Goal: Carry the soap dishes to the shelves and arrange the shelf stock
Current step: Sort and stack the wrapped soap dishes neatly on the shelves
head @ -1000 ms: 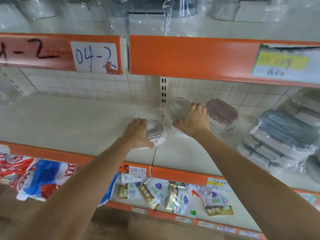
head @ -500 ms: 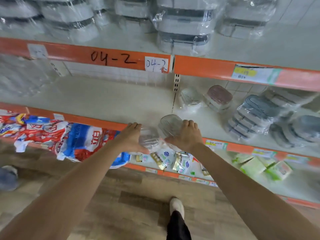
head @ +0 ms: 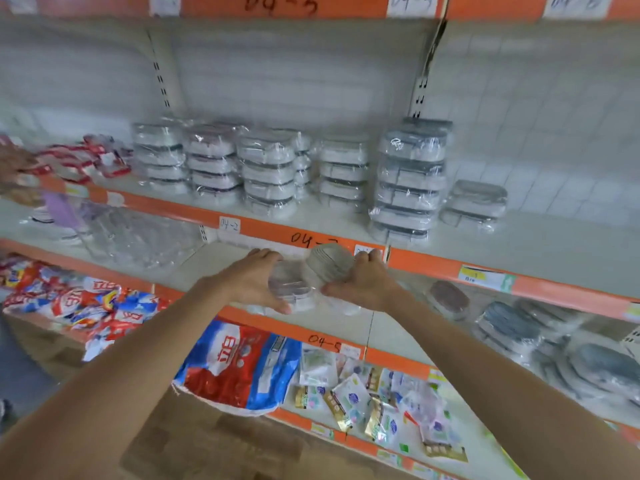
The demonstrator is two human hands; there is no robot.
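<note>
Basically held one wrapped soap dish [head: 290, 289] per hand, fingers [head: 263, 255] curled round each, stacked shelf stock [head: 408, 178] above, nearer the right hand [head: 360, 282].

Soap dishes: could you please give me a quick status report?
Left hand grips one wrapped soap dish. Right hand grips another. Both held before the shelf; nothing blocking.

Bare white board lies open on the upper shelf [head: 540, 244] to the right of the wrapped dish stacks [head: 277, 168] — the nearest obstacle there is a low two-high pile [head: 476, 204]. The stacks themselves fill the shelf's middle, standing close together. Below, the middle shelf [head: 221, 261] is open on its centre stretch, hemmed by clear bags [head: 138, 237] on the left and grey lidded dishes [head: 509, 323] on the right.
</note>
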